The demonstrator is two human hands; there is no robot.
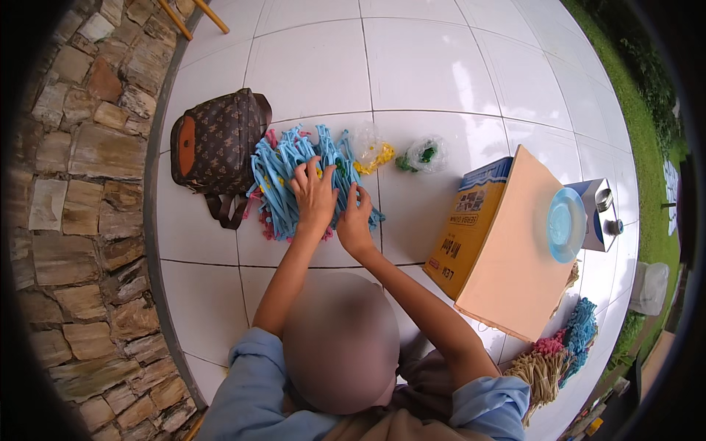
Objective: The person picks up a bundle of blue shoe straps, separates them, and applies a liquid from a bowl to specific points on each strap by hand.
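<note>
Blue cord bundle: laid on tiled floor, near left edge, strands running near-to-far; overlain centrally by left hand, fingers spread; flanked rightward by right hand, fingers curled; either grip not discernible.

This looks like a porch or terrace, probably at a home. Glossy white floor tiles reflect bright daylight, and a rough stone wall runs along the left. On the right the floor ends at grass, with dark shrubs beyond. Two slim wooden legs, perhaps furniture, stand by the wall.
</note>
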